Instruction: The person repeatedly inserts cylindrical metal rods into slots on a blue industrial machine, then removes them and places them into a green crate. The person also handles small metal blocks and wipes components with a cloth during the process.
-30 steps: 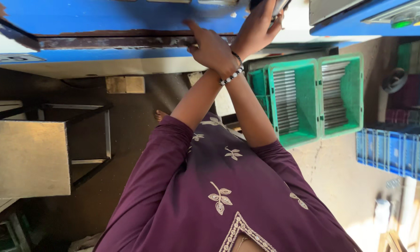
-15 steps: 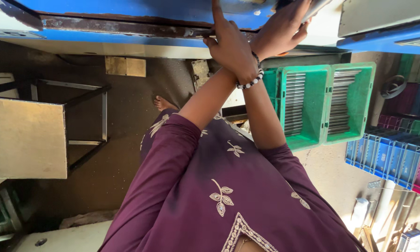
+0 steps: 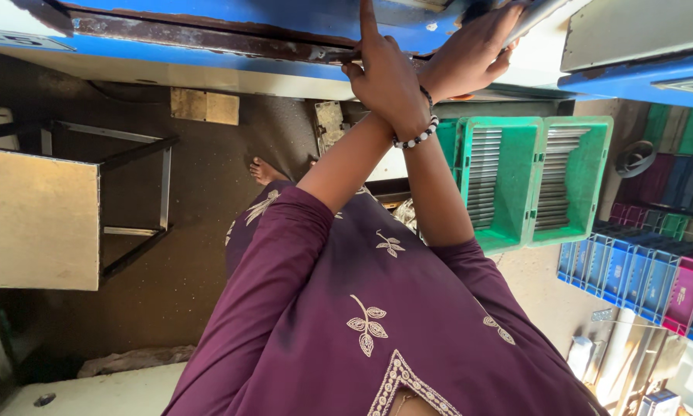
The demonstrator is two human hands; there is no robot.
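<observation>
My forearms cross at the wrists in front of a blue machine with a rusty brown ledge. My right hand, with a bead bracelet on its wrist, lies against the blue panel. Its index finger points straight along the panel and the other fingers curl at the ledge's edge. My left hand reaches past it to the right and is closed around a grey metal bar at the frame's top edge. My purple embroidered garment fills the lower middle.
Two green crates holding rows of metal parts stand right of my arms. Blue and pink crates sit further right. A metal stool or table is at the left. My bare foot rests on the dark floor.
The view has tilted and drawn nearer, so my hands sit higher and closer to the top edge. Both hands stay at the same place on the machine.
</observation>
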